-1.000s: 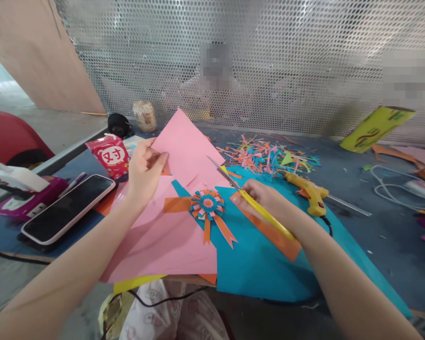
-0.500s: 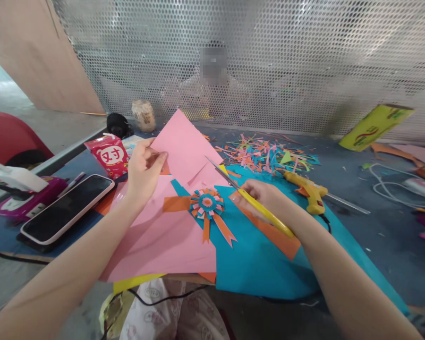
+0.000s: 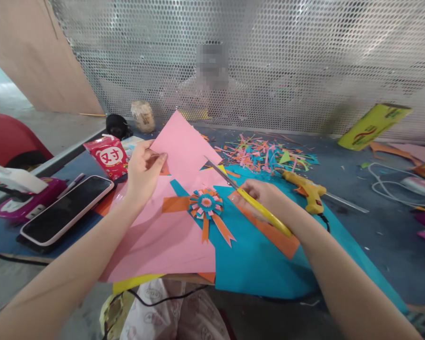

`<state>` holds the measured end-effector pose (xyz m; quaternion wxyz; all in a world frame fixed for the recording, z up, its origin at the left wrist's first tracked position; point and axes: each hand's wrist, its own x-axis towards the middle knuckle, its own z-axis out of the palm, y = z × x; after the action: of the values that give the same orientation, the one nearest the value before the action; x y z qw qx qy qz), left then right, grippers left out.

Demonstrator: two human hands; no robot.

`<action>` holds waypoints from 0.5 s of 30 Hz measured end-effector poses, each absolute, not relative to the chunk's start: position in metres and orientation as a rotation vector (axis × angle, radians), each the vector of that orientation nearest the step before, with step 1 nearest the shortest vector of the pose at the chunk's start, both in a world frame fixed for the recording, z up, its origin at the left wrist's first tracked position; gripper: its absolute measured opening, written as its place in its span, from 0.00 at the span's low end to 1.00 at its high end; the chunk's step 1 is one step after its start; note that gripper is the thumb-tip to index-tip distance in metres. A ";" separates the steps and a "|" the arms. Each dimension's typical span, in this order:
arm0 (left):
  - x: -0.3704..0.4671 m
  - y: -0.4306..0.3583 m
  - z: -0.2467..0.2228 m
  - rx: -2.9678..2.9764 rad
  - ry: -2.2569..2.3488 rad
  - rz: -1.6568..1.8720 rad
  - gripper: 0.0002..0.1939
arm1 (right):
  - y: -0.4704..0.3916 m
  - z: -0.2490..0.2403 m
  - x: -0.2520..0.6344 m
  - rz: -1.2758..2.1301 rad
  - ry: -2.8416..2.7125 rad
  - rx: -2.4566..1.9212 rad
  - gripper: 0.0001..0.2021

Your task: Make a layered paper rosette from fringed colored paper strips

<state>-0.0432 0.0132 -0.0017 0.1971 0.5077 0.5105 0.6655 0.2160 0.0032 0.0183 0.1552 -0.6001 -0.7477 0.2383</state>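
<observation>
My left hand [image 3: 145, 170] pinches the left corner of a pink paper sheet [image 3: 184, 141], which is raised above the table. Yellow-handled scissors [image 3: 265, 211] are in my right hand [image 3: 262, 196], their blades pointing up and left at the sheet's lower right edge. Below lies a paper rosette [image 3: 206, 203] in blue, pink and orange, with orange tails, over larger pink paper [image 3: 163, 245] and blue paper [image 3: 262, 264]. An orange strip [image 3: 276, 234] rests under my right hand.
Behind my right hand are a heap of paper shreds [image 3: 265, 153] and a yellow glue gun [image 3: 306, 189]. At left are a phone [image 3: 67, 210], a purple power strip [image 3: 31, 203] and a red packet [image 3: 108, 156]. A yellow-green tube [image 3: 373, 126] leans at right.
The gap that showed in the lower part of the raised pink sheet no longer shows. Both hands are almost where they were; the whole view has shifted slightly.
</observation>
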 end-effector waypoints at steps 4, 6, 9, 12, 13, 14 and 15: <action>-0.045 0.014 -0.002 1.347 1.398 1.869 0.15 | 0.003 0.020 0.217 0.698 -2.119 -1.702 0.17; -0.048 0.017 -0.004 1.286 1.395 1.890 0.15 | 0.006 0.018 0.218 0.677 -2.096 -1.693 0.18; -0.051 0.022 -0.009 1.212 1.424 1.881 0.16 | 0.013 0.013 0.221 0.633 -2.001 -1.755 0.19; -0.055 0.025 -0.016 1.292 1.551 1.716 0.18 | 0.021 0.009 0.225 0.594 -1.868 -1.792 0.20; -0.057 0.026 -0.019 1.354 1.611 1.643 0.20 | 0.023 0.008 0.227 0.579 -1.836 -1.771 0.21; -0.059 0.026 -0.021 1.421 1.676 1.582 0.22 | 0.025 0.006 0.228 0.571 -1.813 -1.738 0.21; -0.061 0.027 -0.023 1.502 1.739 1.534 0.23 | 0.027 0.005 0.229 0.571 -1.796 -1.701 0.21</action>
<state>-0.0609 0.0265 -0.0230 0.1884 0.5340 0.6181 0.5453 0.2295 0.0267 0.0051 0.2968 -0.6398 -0.6756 0.2149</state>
